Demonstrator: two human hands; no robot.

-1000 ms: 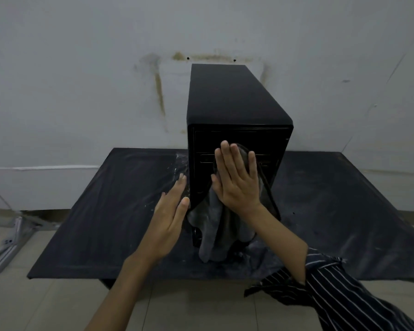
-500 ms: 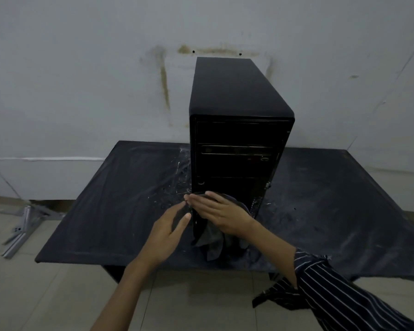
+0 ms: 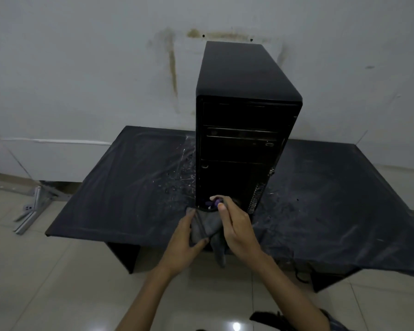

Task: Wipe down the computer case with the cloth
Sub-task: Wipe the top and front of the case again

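Observation:
A black computer case (image 3: 244,120) stands upright on a low black table (image 3: 120,187), its front panel facing me. A grey cloth (image 3: 209,229) hangs at the bottom front of the case, over the table's near edge. My left hand (image 3: 185,242) grips the cloth's left side between thumb and fingers. My right hand (image 3: 237,228) holds the cloth's right side, with its fingers curled at the case's lower front edge. Some purple shows at my right fingertips; I cannot tell what it is.
The table's top is dusty and scratched left of the case. A stained white wall (image 3: 105,68) rises right behind the case. A metal bracket (image 3: 34,206) lies on the tiled floor at the left. A striped sleeve (image 3: 330,323) shows at the bottom right.
My right hand has slid the cloth from mid-panel down to the bottom of the case front. My left hand has come in and taken hold of the cloth.

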